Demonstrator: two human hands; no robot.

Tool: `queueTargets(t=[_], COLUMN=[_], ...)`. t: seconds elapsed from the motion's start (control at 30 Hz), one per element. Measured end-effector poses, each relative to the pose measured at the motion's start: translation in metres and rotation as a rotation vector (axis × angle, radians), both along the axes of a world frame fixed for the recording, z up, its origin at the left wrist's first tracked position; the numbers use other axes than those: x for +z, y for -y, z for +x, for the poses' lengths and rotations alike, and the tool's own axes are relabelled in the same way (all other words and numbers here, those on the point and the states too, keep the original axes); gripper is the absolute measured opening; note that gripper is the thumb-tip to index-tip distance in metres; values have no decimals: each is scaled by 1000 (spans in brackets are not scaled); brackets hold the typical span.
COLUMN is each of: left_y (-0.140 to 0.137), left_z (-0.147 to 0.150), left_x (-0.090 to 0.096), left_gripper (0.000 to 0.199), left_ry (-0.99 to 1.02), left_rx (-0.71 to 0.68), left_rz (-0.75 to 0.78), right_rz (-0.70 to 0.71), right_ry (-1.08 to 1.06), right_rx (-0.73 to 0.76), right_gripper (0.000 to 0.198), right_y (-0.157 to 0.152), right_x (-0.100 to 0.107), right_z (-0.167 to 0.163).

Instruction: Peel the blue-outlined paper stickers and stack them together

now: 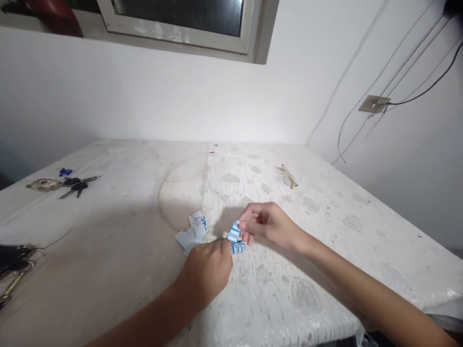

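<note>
Head view: two bare hands working close together over a white covered table (119, 270), near its front half. Right hand (270, 224) comes in from the right, thumb and fingers pinched narrow on the upper end of a small striped piece (234, 232), white with blue bands. Left hand (209, 270) sits lower, back of hand up, fingers curled in at the lower end of that same piece; its fingertips are mostly hidden, so can't tell what it actually grips. Piece is tilted, between the hands. Blue-outlined piece (238, 248) shows just below it, beside the left fingers; can't tell if it's held or on the table. White paper pieces (197, 227) lie in a loose overlapping pile just beyond the left hand, some with blue or dark marks; their near edge runs behind the hand. Eyeglasses (287, 176) on the table beyond the right hand, well apart from the pieces. Far left: keys (77, 185) with an oval fob (45, 185), small blue item (65, 171) just behind. Dark item (14, 262) with metal hardware cut off at left edge. Back wall has a window (173, 38); right wall has a socket (374, 104) with cables (419, 102).
</note>
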State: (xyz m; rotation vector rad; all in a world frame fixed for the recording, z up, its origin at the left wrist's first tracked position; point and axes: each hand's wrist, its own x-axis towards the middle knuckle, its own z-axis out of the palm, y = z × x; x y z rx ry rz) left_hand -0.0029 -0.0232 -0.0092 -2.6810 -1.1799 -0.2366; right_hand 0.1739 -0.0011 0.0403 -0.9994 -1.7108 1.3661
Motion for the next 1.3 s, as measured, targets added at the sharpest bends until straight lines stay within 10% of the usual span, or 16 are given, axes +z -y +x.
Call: queueTargets(t=[0.1, 0.4, 0.9, 1.3], left_y=[0, 2, -1, 2], left_z=[-1, -5, -5, -3], left_x=[2, 12, 12, -3], left_gripper=[19, 13, 15, 14], left_ry=[0, 135, 166, 27], left_rx=[-27, -21, -38, -60], left_rz=[-4, -236, -278, -98], right_rz=[-145, 170, 357, 220], right_ry=[-38, 287, 392, 369], right_rx=[59, 38, 94, 219], right_gripper=[21, 14, 18, 26], right_y=[10, 17, 21, 5], right_x=[-14, -43, -34, -10], right_z=[7, 11, 10, 3])
